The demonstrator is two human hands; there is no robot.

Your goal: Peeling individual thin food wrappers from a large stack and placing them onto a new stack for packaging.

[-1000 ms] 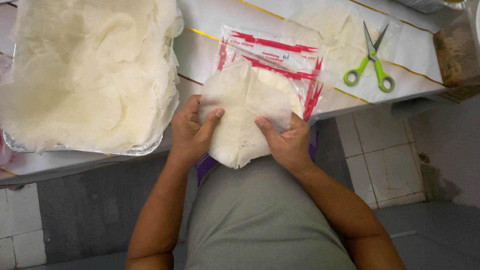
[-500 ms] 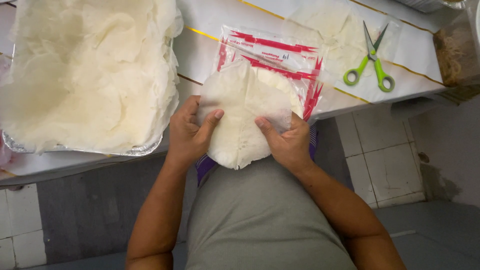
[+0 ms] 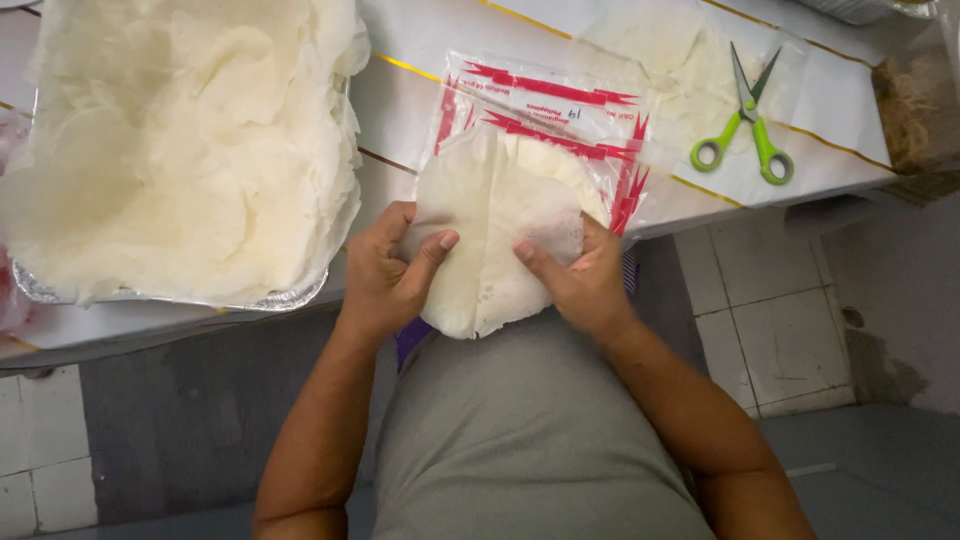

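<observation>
White table (image 3: 420,110) w/ foil tray (image 3: 290,298), tiled floor, left hand (image 3: 385,280) & right hand (image 3: 580,285) pinching wrapper stack (image 3: 495,230)

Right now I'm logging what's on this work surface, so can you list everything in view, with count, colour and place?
Stack of thin round wrappers: one stack, off-white, at the table's near edge, held by both hands.
Plastic bag: one, clear with red print, under and behind the stack.
Foil tray: one, silver, on the left, heaped with separated off-white sheets.
Scissors: one pair, green handles, on the right, lying on a clear plastic sheet over more wrappers.
Brown container: one, far right edge, contents unclear.
Table: one, white cover with thin yellow lines.
Tiled wall and floor: white and grey, below the table.
Left hand: thumb on the stack's left side.
Right hand: thumb on the stack's right side.
</observation>
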